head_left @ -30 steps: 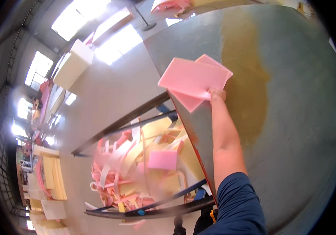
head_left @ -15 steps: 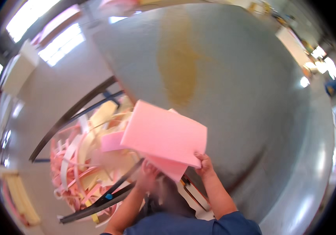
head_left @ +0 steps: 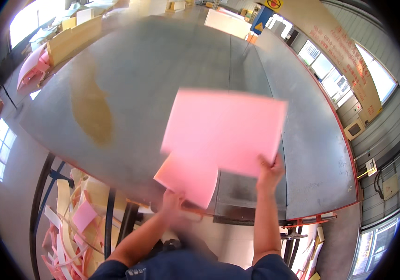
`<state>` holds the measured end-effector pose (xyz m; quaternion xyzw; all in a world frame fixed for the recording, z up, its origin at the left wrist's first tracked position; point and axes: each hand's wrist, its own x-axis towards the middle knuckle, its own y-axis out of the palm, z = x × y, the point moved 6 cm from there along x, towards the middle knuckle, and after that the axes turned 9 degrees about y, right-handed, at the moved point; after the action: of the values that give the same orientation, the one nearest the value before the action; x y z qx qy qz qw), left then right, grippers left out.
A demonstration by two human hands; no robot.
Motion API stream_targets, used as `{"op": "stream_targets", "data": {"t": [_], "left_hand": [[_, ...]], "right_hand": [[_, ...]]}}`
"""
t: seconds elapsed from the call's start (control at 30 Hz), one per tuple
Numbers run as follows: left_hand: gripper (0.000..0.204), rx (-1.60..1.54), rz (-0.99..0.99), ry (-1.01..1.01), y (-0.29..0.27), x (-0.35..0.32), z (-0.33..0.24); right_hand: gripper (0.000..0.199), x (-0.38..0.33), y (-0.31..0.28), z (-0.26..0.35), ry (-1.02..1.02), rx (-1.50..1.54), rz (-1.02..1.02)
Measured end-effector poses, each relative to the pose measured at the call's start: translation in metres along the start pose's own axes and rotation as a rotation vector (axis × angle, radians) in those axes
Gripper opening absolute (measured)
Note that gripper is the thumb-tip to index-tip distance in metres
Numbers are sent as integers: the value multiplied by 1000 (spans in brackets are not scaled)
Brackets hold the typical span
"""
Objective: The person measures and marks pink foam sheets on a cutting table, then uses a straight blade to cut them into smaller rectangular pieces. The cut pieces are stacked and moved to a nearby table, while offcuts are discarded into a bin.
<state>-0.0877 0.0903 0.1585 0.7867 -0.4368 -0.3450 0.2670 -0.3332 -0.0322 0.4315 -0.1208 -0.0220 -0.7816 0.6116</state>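
A large pink foam sheet [head_left: 223,126] hangs over the grey table, slightly smeared by motion. My right hand [head_left: 271,173] pinches its lower right corner, thumb on top. Overlapping its lower left is a smaller pink foam piece [head_left: 189,179]; whether the two are joined I cannot tell. My left hand [head_left: 174,200], blurred, grips the lower edge of this smaller piece, its fingers mostly underneath.
The grey metal table [head_left: 153,60] spreads ahead, with a brown stain [head_left: 90,102] on its left. Below its left edge lie pink and cream foam offcuts [head_left: 76,219] beside dark metal bars [head_left: 110,219]. A beige overhead beam [head_left: 330,42] crosses the far right.
My view has swung right, from the offcut heap toward the table. Both hands have carried the pink foam along, and the smaller piece now sticks out farther at the lower left.
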Motion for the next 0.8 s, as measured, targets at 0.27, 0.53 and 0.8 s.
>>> {"op": "stream_targets", "data": {"t": [0.27,0.53,0.8], "left_hand": [[40,-221,-91,-42,70,79,158],[31,690,-396,-228,-25,47,215],[43,1504,44,93,-8,102,143]], "right_hand": [[48,61,-37,23,-898,-529,54],[47,29,-42,-276,-605,-817,551],[64,1,-41,-350,-21,-788,474]]}}
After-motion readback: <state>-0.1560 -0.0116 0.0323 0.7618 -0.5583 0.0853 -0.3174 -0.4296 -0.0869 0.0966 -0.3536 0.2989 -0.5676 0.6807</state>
